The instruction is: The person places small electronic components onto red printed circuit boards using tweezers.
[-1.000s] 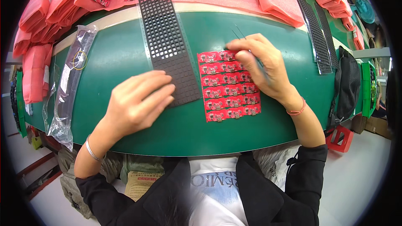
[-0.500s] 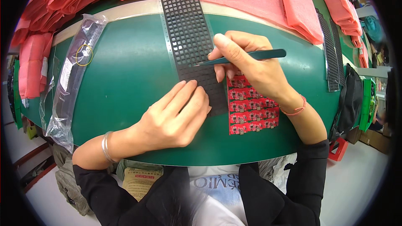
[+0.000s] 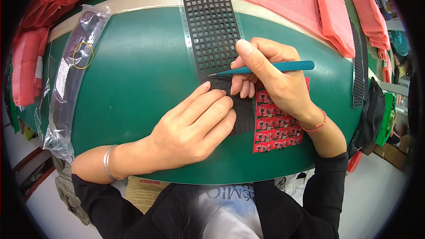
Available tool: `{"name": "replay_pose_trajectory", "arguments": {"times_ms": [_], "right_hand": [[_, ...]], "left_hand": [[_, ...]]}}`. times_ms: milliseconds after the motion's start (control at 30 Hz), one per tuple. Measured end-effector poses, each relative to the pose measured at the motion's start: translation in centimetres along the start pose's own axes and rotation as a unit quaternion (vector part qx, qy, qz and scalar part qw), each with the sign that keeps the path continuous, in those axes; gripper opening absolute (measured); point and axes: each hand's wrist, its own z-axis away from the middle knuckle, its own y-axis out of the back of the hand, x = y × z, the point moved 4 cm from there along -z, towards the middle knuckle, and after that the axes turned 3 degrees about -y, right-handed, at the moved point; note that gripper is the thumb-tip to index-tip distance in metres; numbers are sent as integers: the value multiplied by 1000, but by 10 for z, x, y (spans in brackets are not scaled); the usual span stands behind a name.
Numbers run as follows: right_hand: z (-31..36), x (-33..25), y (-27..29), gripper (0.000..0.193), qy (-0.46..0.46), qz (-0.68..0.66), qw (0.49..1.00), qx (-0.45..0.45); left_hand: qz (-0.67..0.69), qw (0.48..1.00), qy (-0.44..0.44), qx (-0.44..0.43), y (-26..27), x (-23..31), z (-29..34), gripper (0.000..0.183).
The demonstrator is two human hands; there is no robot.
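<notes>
A long black sheet [image 3: 212, 31] on clear backing lies across the green table. Its far part is a lattice of square openings; its near part, solid with cut squares, is partly under my hands. My left hand [image 3: 190, 128] rests on the near part's left side, fingers stretched out and close together, holding nothing visible. Teal tweezers [image 3: 294, 65] are pinched in my right hand [image 3: 283, 77]. Their thin tips point left, over the sheet near my left fingertips; whether they grip a piece is too small to tell. Red circuit boards [image 3: 279, 126] in a panel lie below my right hand.
On the left lies a clear plastic bag [image 3: 66, 93] with a yellow rubber band [image 3: 74, 58] on it. Pink foam sheeting [image 3: 279, 2] runs along the far side, with a folded foam piece [image 3: 334, 20]. More black lattice sheets [image 3: 359, 73] lie at the right.
My view has shifted, so the sheet and boards appear farther right and the boards lower. The tweezer tips sit slightly farther left on the sheet. Both hands keep much the same pose.
</notes>
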Motion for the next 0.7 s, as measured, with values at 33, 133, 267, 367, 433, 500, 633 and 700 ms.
{"name": "replay_pose_trajectory", "arguments": {"times_ms": [33,133,267,367,433,500,633,700], "right_hand": [[0,0,0,42,-2,-1,1000,-1],[-1,1,0,41,-7,-1,1000,-1],[-1,0,-1,39,16,31,999,9],[-1,-2,-4,35,34,66,997,21],[-1,-1,-4,33,48,85,995,24],[-3,2,-3,29,43,38,998,14],[1,-2,0,26,60,19,998,5],[6,-19,-1,30,95,45,994,-29]], "left_hand": [[0,1000,0,4,0,0,0,27],[3,1000,6,6,0,-1,0,26],[0,1000,9,8,-1,-2,0,25],[-9,1000,4,-4,1,0,0,28],[-18,999,35,-20,2,2,-1,35],[-33,998,28,-34,1,4,0,39],[-62,997,3,-44,-1,8,-3,43],[-72,996,-1,-47,-2,8,-5,44]]}}
